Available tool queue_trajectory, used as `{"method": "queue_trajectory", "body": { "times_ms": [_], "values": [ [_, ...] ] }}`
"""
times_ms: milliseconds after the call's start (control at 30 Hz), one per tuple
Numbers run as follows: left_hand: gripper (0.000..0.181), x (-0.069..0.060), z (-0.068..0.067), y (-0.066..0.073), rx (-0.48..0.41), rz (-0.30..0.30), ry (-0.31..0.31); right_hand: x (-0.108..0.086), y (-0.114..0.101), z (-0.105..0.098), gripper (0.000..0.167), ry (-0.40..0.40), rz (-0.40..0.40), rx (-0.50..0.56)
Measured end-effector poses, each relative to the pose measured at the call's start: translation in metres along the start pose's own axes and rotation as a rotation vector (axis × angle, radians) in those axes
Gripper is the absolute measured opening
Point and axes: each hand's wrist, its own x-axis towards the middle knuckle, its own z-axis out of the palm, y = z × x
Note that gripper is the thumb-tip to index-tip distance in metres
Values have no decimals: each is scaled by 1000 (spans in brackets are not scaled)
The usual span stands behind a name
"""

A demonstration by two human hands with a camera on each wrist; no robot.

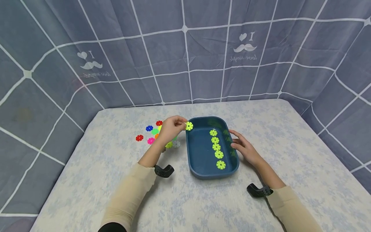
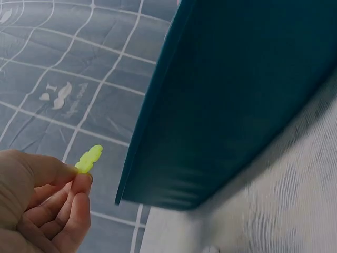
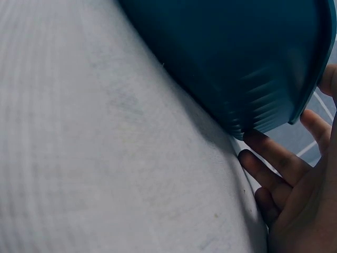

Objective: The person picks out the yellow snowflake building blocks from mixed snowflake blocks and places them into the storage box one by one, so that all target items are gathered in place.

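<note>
The left hand [image 1: 171, 129] pinches a yellow-green notched disc [image 1: 189, 126] between thumb and fingers, at the upper left rim of a dark blue tub [image 1: 200, 161]. In the left wrist view the disc [image 2: 89, 159] is seen nearly edge-on, left of the tub wall [image 2: 210, 116]. Several similar yellow-green discs [image 1: 218, 154] lie in a column inside the tub, toward its right side. The right hand [image 1: 245, 149] rests against the tub's right side; the right wrist view shows its fingers [image 3: 274, 153] extended, touching the tub's wall [image 3: 226, 58] and rim.
A loose group of discs in red [image 1: 139, 138], blue [image 1: 149, 128], pink [image 1: 151, 140] and other colours lies on the table [image 1: 116, 161] left of the tub, partly behind the left hand. A grey checked curtain [image 1: 162, 54] hangs behind the table.
</note>
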Motion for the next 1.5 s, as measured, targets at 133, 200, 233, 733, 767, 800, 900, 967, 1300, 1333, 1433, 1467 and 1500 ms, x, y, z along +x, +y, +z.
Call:
{"method": "queue_trajectory", "body": {
  "times_ms": [133,200,233,733,767,800,900,967,1300,1333,1433,1467,1500],
  "values": [
    [16,4,8,6,-2,17,-20,0,0,0,58,-1,-3,-1],
    [15,6,11,10,-7,20,-35,0,1,0,58,-2,-8,2],
    [15,7,12,12,-13,19,-47,-1,1,0,58,-3,-8,2],
    [18,28,35,24,-83,1,-118,-1,0,0,58,-2,-6,-3],
    [18,30,36,24,-88,-3,-113,-1,0,0,58,-3,-9,-2],
    [18,31,38,23,-90,-9,-106,-1,0,1,58,-3,-10,-3],
    [18,33,42,24,-92,-19,-86,-1,1,1,58,-3,-9,-1],
    [19,35,44,24,-98,-29,-78,-2,1,1,58,-2,-8,3],
    [18,32,59,20,-59,-24,-123,1,2,1,57,-3,-10,14],
    [18,31,61,19,-36,-19,-129,1,2,1,57,-4,-11,15],
    [18,30,65,18,59,7,-137,1,2,0,57,-6,-10,10],
    [19,29,67,17,90,17,-138,1,2,0,57,-7,-10,8],
    [19,29,68,17,121,28,-141,0,2,0,57,-8,-8,6]
  ]
}}
